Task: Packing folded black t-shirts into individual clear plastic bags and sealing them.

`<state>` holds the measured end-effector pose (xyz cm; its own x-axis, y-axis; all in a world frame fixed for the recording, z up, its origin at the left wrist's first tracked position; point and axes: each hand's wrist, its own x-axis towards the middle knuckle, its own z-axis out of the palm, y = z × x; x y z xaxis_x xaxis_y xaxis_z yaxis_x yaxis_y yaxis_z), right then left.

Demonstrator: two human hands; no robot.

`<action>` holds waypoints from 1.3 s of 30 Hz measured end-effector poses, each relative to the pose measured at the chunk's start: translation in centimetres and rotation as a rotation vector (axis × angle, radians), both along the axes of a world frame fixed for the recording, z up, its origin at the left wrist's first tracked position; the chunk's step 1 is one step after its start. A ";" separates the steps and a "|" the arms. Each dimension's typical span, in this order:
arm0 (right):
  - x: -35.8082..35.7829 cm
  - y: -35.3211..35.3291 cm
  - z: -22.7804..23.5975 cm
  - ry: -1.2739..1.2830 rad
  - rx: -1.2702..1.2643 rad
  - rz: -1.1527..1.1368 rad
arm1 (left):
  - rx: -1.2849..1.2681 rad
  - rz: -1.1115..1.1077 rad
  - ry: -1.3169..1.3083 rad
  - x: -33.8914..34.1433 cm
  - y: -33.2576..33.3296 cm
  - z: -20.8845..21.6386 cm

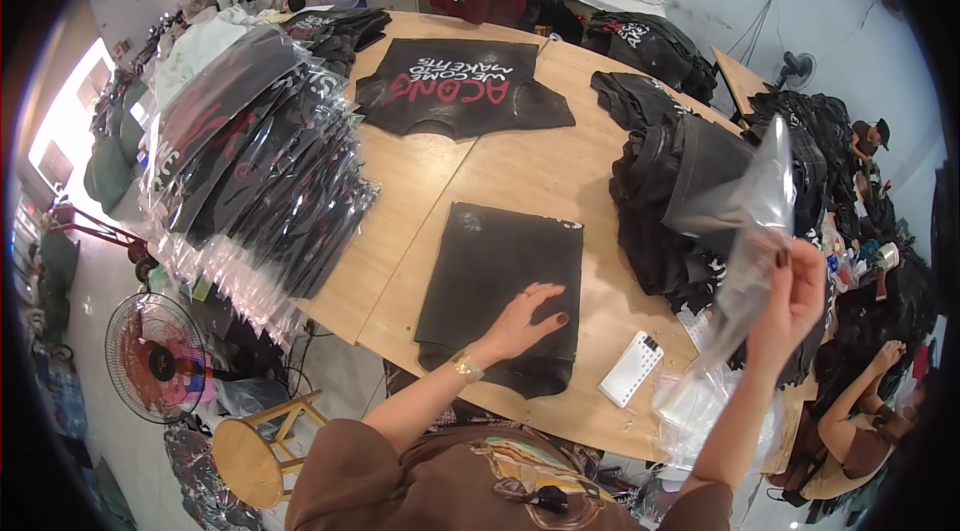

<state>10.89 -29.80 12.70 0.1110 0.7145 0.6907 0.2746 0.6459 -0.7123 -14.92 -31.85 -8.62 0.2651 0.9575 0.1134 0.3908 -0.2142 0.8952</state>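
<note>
A folded black T-shirt point(500, 261) lies on the wooden table in front of me. My left hand point(525, 319) rests on its lower right part, fingers spread and nothing in them. Raised at the right, my right hand point(795, 291) pinches a clear plastic bag point(745, 276), which hangs down and also stands up above the fingers. Below that hand, a pile of clear plastic bags point(715, 411) lies at the table's near right edge. A white sheet of stickers or labels point(631, 369) sits between the shirt and this pile.
Bagged black shirts point(265, 161) are heaped at the left. Farther back a printed black T-shirt point(460, 91) lies flat. Stacked black shirts point(660, 191) stand at the right. Beside the table are a fan point(155, 359) and a wooden stool point(250, 461). Other people work behind and at right.
</note>
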 end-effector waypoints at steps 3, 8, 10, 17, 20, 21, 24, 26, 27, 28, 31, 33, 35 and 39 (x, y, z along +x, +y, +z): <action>-4.8 1.0 -0.4 0.410 -0.126 0.284 | -0.172 0.018 -0.498 1.8 1.5 -0.4; -5.5 4.7 -7.2 0.743 -0.274 0.321 | -0.699 -0.091 -1.185 0.9 2.7 1.0; -6.4 4.6 -9.1 0.698 -0.288 0.204 | -0.573 -0.170 -1.368 -0.6 2.7 0.5; -3.9 3.7 -23.1 0.066 -0.552 -0.221 | -0.640 0.448 -0.694 -5.6 0.8 -1.5; -5.8 1.6 -25.1 -0.120 -0.614 -0.474 | -0.655 0.492 -0.593 -5.8 -0.1 -4.6; -6.3 0.9 -25.3 -0.116 -0.618 -0.484 | -0.615 0.530 -0.567 -5.7 -0.3 -5.3; -5.8 0.2 -25.4 -0.342 -0.890 -0.302 | -0.560 0.574 -0.498 -5.7 -0.9 -5.7; -4.5 0.7 -24.3 -0.272 -0.799 -0.301 | -0.564 0.650 -0.528 -5.9 -1.1 -4.8; -3.6 0.9 -23.6 -0.208 -0.706 -0.277 | -0.589 0.689 -0.594 -6.2 -1.3 -4.3; -1.8 1.5 -23.4 -0.229 -0.636 -0.334 | -0.558 0.686 -0.585 -6.9 -1.4 -5.0; 5.9 2.5 -21.0 -0.456 -0.679 -0.200 | -0.498 0.703 -0.555 -8.6 -2.0 -5.5; 10.9 2.7 -18.6 -0.687 -0.858 -0.248 | -0.470 0.722 -0.534 -8.4 -2.3 -5.3; 14.7 3.2 -17.2 -0.910 -1.096 -0.538 | -0.488 0.710 -0.523 -8.1 -2.2 -5.5; 18.2 4.3 -16.3 -1.487 -0.512 -1.123 | -0.447 0.724 -0.407 -7.8 -1.9 -6.3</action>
